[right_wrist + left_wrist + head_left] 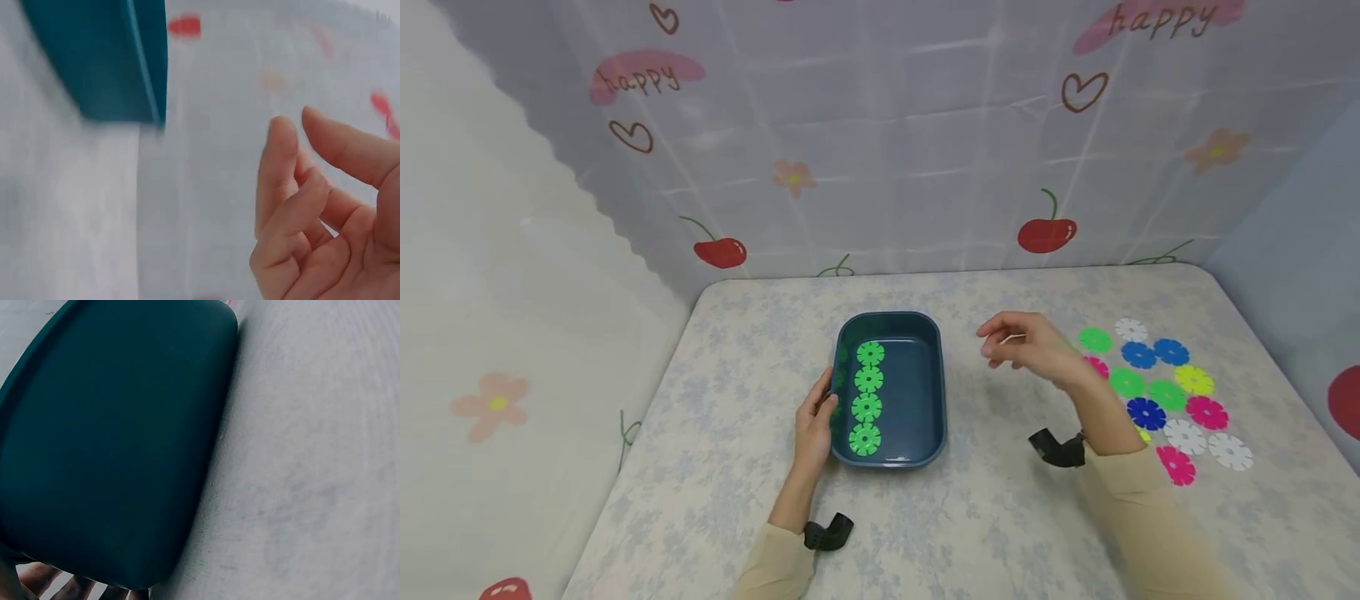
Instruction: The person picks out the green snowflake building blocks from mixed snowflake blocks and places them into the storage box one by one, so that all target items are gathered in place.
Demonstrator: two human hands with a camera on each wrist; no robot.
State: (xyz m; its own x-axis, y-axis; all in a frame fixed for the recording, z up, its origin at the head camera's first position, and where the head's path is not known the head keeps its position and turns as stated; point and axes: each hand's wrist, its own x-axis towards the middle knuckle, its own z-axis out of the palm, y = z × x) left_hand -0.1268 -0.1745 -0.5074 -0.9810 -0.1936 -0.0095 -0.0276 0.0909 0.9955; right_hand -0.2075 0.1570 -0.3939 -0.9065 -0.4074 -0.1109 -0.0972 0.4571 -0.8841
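Observation:
A dark teal tray point(913, 404) stands on the table, with several green notched discs point(867, 407) in a column along its left inner side. My left hand point(812, 429) grips the tray's left wall, thumb at the rim and fingers outside. In the left wrist view the tray's outer wall point(119, 444) fills much of the picture, with fingertips point(75, 589) under its edge. To the right of the tray, my right hand point(1033, 346) hovers, its fingers loosely bent. The right wrist view shows a gap between thumb and forefinger of that hand point(319, 219), with nothing held.
Right of the right forearm lie loose notched discs: blue point(1146, 413), pink point(1207, 412), white point(1230, 451), yellow point(1194, 380) and green point(1167, 395). The forearm covers part of this group. A printed curtain point(880, 133) hangs behind the table point(715, 467).

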